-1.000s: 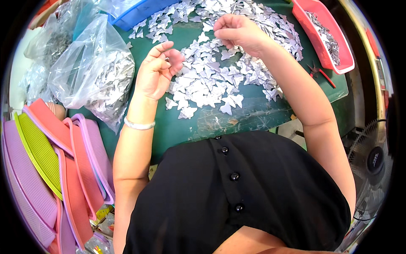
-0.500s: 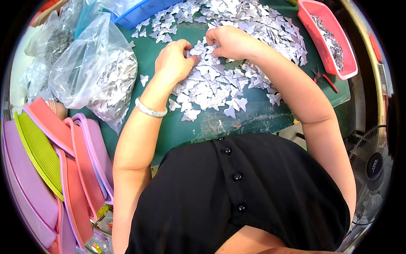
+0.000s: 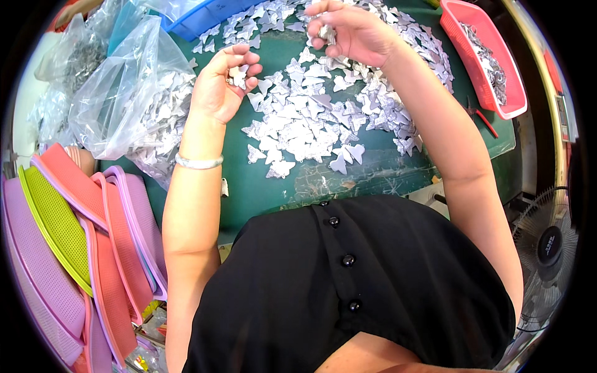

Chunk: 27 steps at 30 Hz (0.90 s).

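Note:
Several silver butterfly-shaped pieces [image 3: 311, 127] lie spread over a green table mat [image 3: 261, 186]. My left hand [image 3: 224, 84] is raised over the pile's left edge, fingers curled around a silver butterfly piece [image 3: 237, 74]. My right hand [image 3: 348, 31] is lifted above the far part of the pile and pinches a small stack of the same silver pieces [image 3: 326, 32]. A white bangle [image 3: 199, 163] sits on my left wrist.
Clear plastic bags [image 3: 118, 93] of silver pieces lie at the left. Stacked pink, green and purple trays [image 3: 68, 236] lean at the lower left. A red tray [image 3: 482, 56] with silver pieces stands at the right, a blue tray [image 3: 205, 15] at the back, a fan [image 3: 547, 242] at the right edge.
Both hands were down on the pile of butterfly pieces half a second ago. They have now lifted apart, each holding silver pieces.

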Motion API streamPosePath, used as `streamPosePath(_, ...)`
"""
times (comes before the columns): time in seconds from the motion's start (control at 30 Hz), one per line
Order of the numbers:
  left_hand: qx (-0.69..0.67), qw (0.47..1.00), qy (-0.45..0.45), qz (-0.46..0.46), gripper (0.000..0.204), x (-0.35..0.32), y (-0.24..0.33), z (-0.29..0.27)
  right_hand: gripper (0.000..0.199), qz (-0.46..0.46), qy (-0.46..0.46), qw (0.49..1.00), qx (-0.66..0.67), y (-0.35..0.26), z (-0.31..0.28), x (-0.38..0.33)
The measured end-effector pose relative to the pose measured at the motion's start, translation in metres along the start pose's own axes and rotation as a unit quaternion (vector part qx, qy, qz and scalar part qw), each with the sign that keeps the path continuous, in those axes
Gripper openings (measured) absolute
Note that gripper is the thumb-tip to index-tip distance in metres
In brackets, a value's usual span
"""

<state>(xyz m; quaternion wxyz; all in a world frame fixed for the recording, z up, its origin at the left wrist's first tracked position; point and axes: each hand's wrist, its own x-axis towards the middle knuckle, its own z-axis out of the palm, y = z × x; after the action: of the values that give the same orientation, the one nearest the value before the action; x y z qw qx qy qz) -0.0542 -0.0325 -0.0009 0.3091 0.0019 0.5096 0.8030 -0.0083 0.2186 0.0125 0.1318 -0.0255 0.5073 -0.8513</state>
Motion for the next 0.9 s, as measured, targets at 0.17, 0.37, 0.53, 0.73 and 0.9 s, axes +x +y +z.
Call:
streamPosePath(0.17,0.339,0.936,0.065,0.066,0.019,0.013,-0.002,-0.002,0.028,0.050,-0.035,0.776,-0.628,-0.001,0.021,-0.001)
streamPosePath(0.37,0.666,0.742,0.044,0.055,0.028,0.017,-0.011,0.022,0.024,-0.008,-0.053,0.656,-0.753,0.017,0.016,0.000)
streamPosePath(0.53,0.698,0.716,0.010,-0.028,0.027,0.030,-0.012,0.023,0.014,0.027,-0.080,0.835,-0.544,0.007,0.008,-0.004)
streamPosePath(0.73,0.723,0.690,-0.028,-0.027,0.027,0.034,-0.010,0.028,0.004,-0.014,-0.025,1.000,0.005,0.006,-0.004,0.000)
streamPosePath(0.9,0.770,0.638,0.011,0.024,0.025,0.019,-0.011,0.045,0.012,0.042,-0.001,0.910,-0.413,0.006,0.020,0.016)
